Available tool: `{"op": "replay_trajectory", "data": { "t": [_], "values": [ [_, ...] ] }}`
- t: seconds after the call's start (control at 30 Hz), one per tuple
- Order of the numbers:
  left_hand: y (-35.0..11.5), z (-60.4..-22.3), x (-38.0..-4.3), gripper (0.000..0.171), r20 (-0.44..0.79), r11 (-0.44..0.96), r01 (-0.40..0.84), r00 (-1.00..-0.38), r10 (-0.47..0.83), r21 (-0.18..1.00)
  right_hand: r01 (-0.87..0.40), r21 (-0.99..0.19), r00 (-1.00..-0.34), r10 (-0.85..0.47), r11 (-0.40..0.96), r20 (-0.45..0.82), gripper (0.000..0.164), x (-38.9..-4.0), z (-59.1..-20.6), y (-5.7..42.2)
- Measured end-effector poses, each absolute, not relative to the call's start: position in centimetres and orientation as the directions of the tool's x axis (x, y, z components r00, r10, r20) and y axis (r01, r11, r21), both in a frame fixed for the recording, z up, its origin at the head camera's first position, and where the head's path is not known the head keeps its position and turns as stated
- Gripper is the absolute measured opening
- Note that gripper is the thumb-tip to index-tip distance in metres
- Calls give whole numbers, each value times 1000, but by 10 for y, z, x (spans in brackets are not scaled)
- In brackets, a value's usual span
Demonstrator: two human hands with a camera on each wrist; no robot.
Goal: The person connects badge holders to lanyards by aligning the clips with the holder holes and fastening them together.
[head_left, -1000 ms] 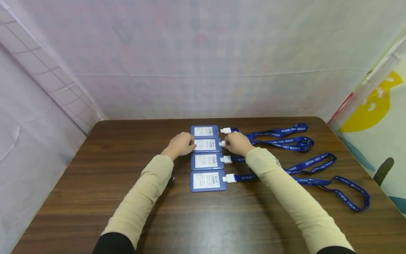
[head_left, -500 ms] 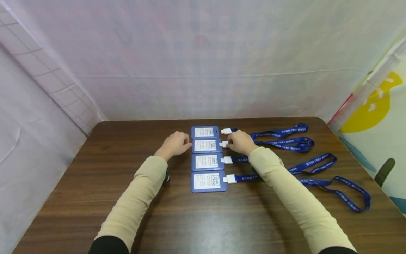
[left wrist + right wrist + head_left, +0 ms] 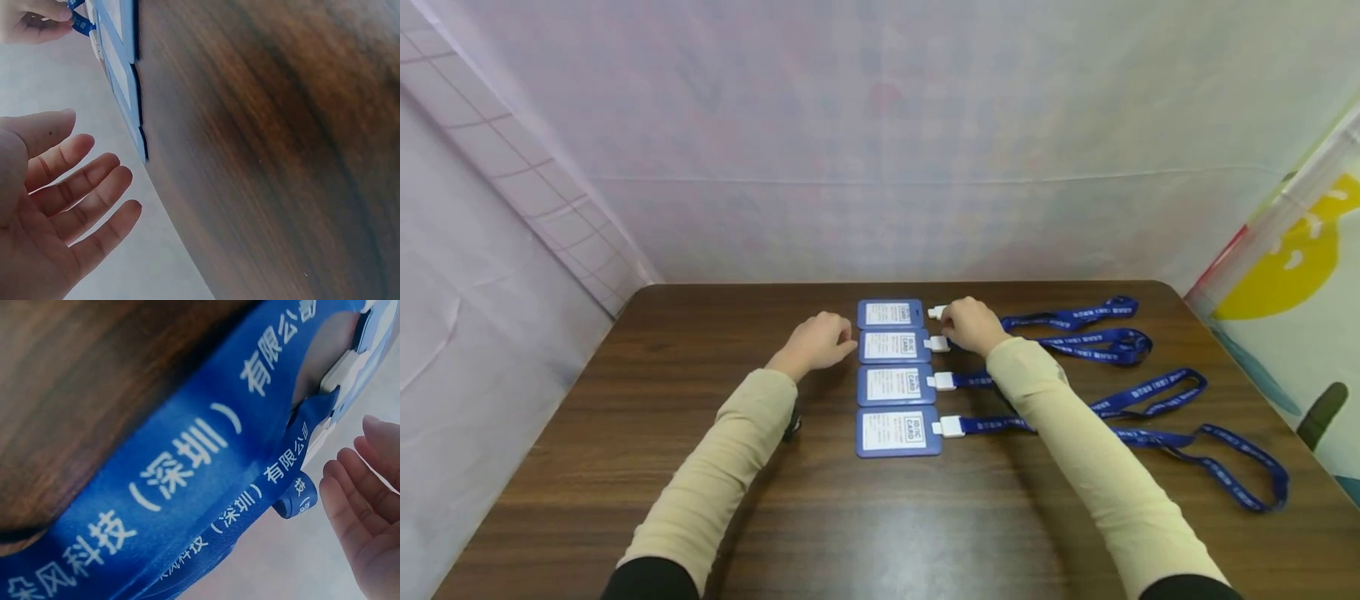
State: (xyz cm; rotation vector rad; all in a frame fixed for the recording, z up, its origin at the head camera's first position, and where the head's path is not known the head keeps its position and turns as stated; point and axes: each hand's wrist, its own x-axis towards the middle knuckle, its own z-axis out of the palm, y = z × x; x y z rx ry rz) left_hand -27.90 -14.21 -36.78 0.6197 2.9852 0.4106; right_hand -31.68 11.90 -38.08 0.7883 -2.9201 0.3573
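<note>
Blue ID card holders stand in a column in the head view. The top card holder lies apart from the white clip of its lanyard. On the second card holder, a white clip meets the right edge. My right hand is at the top lanyard just right of its clip; in the right wrist view its fingers are loosely bent beside the blue strap, with nothing seen between them. My left hand hovers left of the second holder, its fingers relaxed and holding nothing.
Two lower card holders, the third and the bottom one, have clips at their right edges. Blue straps run right, one ending in a wide loop. The brown wooden table meets a pale curtain behind.
My left hand has drawn away leftward from the second card holder. My right hand has left the second clip and shifted up to the top lanyard.
</note>
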Motion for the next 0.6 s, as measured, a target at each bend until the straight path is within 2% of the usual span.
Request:
{"op": "replay_trajectory", "data": {
  "t": [0.33, 0.5, 0.6],
  "values": [
    [-149, -368, -280, 17, -3, 888, 361, -926, 378, 284, -505, -196, -863, -489, 840, 130, 16, -328, -378, 117],
    [-150, -370, -281, 17, -11, 885, 360, -925, 380, 295, -478, -198, -878, -476, 856, 61, 29, -329, -376, 114],
    [-150, -371, -281, 16, -12, 885, 357, -926, 378, 298, -490, -167, -869, -494, 856, 20, 32, -332, -378, 113]
  ]
}}
